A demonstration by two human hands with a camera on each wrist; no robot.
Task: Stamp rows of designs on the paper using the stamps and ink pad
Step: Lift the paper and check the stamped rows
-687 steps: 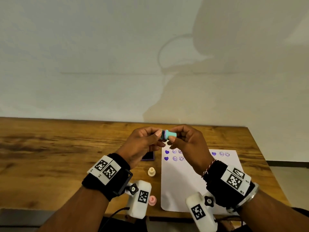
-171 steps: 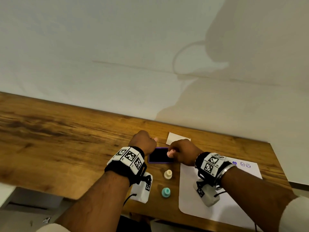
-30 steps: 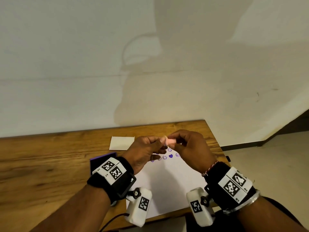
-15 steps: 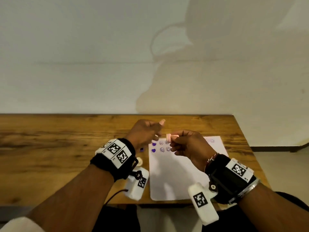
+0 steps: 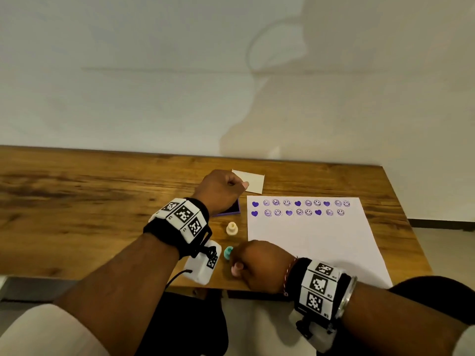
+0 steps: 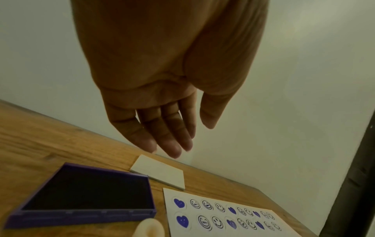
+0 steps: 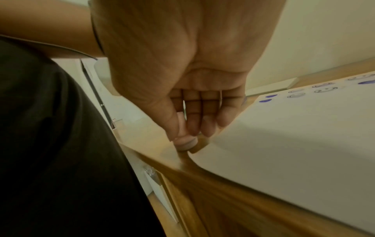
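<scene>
The right hand (image 5: 253,263) pinches a pink stamp (image 7: 185,141) at the table's (image 5: 77,214) six o'clock edge. The left hand (image 6: 162,89), fingers relaxed and holding nothing, hovers above the ink pad (image 6: 85,192), nine o'clock of the paper (image 5: 321,242).

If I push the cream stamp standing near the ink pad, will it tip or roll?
The cream stamp stands upright on a wider base with a narrower knob above, so a low push would probably slide it on the table, while a high push may tip it. Its round body suggests it could roll once fallen. It looks small and probably light.
</scene>
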